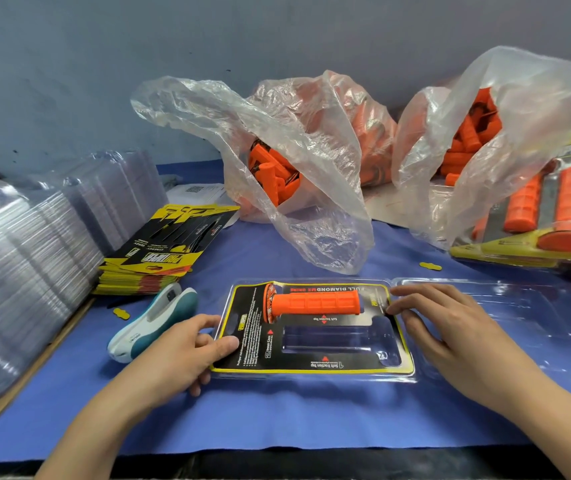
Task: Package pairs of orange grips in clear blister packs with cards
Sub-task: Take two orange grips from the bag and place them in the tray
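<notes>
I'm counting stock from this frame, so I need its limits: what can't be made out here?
Head view:
The grips in the two plastic bags: number hidden by crumpled film.
Small print on the card in the blister pack: too small.
The finished packs: cut off by the right edge.
The stack of clear trays: blurred, cut by the left edge.

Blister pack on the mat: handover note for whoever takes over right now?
Left hand: grips the blister pack by its left edge, thumb on the card.
Right hand: open, fingers flat on the card's right edge.
Done: card in, one orange grip in the far slot.
Left: near slot is empty; probably take a second grip from the bags, then fold the clear lid over.
Finished packs lie at far right.
</notes>
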